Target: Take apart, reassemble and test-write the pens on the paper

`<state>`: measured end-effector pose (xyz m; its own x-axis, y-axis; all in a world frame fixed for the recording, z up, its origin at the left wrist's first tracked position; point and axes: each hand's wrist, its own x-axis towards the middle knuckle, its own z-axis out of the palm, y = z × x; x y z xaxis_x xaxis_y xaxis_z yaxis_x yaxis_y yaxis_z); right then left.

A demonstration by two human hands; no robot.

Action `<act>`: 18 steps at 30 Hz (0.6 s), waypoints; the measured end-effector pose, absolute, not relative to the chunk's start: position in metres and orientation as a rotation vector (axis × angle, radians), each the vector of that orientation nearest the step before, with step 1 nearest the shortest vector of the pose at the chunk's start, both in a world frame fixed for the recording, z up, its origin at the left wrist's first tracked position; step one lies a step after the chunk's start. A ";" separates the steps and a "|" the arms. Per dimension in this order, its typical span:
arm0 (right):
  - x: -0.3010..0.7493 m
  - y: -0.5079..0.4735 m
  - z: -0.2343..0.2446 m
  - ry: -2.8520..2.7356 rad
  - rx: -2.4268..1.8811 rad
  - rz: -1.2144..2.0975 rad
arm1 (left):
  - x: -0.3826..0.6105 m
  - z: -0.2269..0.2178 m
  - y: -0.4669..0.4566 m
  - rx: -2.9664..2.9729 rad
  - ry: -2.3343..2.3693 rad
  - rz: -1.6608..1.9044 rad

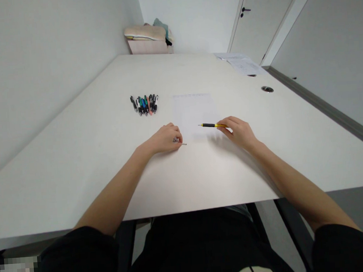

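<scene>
On the white table (77,160) lies a white sheet of paper (194,110). My right hand (238,131) rests at the sheet's right edge, fingers pinched on a yellow and black pen (212,125) whose tip points left over the paper. My left hand (166,138) sits curled at the sheet's lower left corner, closed on a small thin metallic piece (180,142) that sticks out to the right. A row of several coloured pens (145,104) lies to the left of the paper, beyond my left hand.
Loose printed sheets (241,63) lie at the table's far right corner, near a round cable hole (267,89). A box with folded cloth and cushions (148,38) stands against the far wall. A door (263,14) is at the back right.
</scene>
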<state>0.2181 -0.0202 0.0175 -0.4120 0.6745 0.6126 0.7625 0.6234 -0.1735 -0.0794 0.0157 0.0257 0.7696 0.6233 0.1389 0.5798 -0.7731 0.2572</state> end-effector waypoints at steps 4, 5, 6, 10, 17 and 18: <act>0.218 -0.021 0.019 -2.195 -1.111 -0.190 | -0.077 0.026 0.016 2.736 0.935 0.473; 0.217 -0.021 0.019 -2.199 -1.108 -0.188 | -0.076 0.027 0.016 2.724 0.943 0.553; 0.217 -0.022 0.020 -2.205 -1.103 -0.183 | -0.074 0.028 0.015 2.714 0.956 0.636; 0.210 -0.027 0.024 -2.219 -1.084 -0.166 | -0.070 0.033 0.013 2.702 1.014 0.837; 0.203 -0.029 0.024 -2.255 -1.079 -0.216 | -0.068 0.034 0.008 2.673 1.073 0.913; 0.203 -0.029 0.024 -2.256 -1.078 -0.219 | -0.068 0.034 0.008 2.672 1.066 0.917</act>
